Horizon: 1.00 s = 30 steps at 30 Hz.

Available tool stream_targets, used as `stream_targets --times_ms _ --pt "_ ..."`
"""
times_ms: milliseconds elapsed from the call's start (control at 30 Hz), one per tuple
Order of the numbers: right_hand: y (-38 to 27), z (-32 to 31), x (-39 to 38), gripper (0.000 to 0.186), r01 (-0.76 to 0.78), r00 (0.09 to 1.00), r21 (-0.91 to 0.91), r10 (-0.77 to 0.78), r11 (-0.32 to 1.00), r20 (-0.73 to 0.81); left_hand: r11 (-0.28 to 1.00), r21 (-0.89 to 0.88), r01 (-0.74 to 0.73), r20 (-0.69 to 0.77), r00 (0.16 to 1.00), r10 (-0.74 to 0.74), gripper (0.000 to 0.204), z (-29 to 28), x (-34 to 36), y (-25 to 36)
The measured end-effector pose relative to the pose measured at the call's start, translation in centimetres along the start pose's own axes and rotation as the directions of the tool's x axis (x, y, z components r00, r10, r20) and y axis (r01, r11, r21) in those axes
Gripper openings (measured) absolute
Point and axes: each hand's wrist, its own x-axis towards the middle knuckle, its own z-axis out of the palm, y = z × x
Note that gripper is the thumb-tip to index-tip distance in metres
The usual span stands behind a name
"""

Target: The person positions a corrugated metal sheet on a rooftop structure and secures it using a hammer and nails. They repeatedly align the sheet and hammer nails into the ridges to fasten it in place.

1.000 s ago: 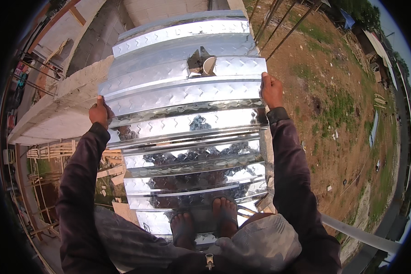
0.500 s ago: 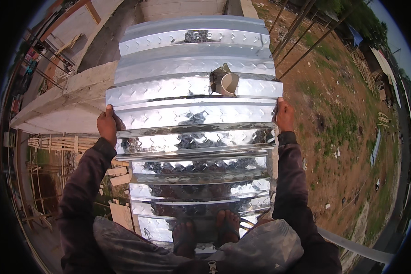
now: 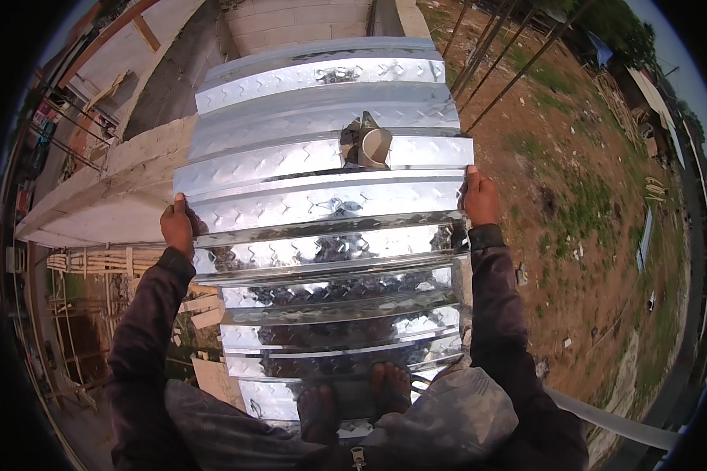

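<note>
My left hand (image 3: pixel 177 224) grips the left edge of a shiny ribbed metal sheet (image 3: pixel 322 196), thumb on top. My right hand (image 3: pixel 479 196) is closed on the opposite edge. A jagged cutout (image 3: pixel 352 141) with bent flaps sits right of the sheet's middle, with a round beige shape (image 3: pixel 377 143) in it that I cannot identify. More ribbed metal (image 3: pixel 330 298) lies below the held sheet, and my feet (image 3: pixel 389 385) rest on it near the lower edge of view.
Pale block walls (image 3: pixel 291 20) stand ahead and left. Bamboo framework (image 3: pixel 102 259) and boards (image 3: pixel 212 377) lie lower left. To the right are dirt ground (image 3: pixel 573 259) far below, upright poles (image 3: pixel 479 63) and a pale bar (image 3: pixel 613 424) at lower right.
My hands and the held sheet sit lower in the picture than a second ago, slightly nearer my body. The surroundings have shifted down a little too. Both hands keep their grip.
</note>
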Motion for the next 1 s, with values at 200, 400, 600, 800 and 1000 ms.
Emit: stream_targets --times_ms 200,400,600,800,1000 --pt "-0.1 0.5 -2.2 0.05 0.046 0.999 0.112 -0.047 0.993 0.002 0.993 0.074 -0.089 -0.085 0.992 0.095 0.046 -1.2 1.6 0.3" --pt "0.6 0.2 -2.2 0.051 0.035 0.999 0.124 -0.034 0.992 -0.007 0.999 0.034 -0.034 0.006 0.999 0.033 0.049 -2.6 2.4 -4.0" --pt "-1.0 -0.1 -2.3 0.046 -0.115 0.993 0.131 0.118 0.985 -0.016 0.995 0.071 0.063 0.16 0.984 -0.074 0.045 -4.3 5.3 -6.5" --pt "-2.5 0.3 -3.3 0.045 -0.177 0.983 0.291 0.184 0.94 0.001 0.951 0.041 0.307 0.285 0.909 -0.305 0.046 -4.0 4.8 -1.7" --pt "1.0 1.7 -3.0 0.048 0.041 0.993 0.262 -0.009 0.964 -0.122 0.919 -0.087 0.385 0.314 0.886 -0.341 0.051 -1.7 3.3 2.1"
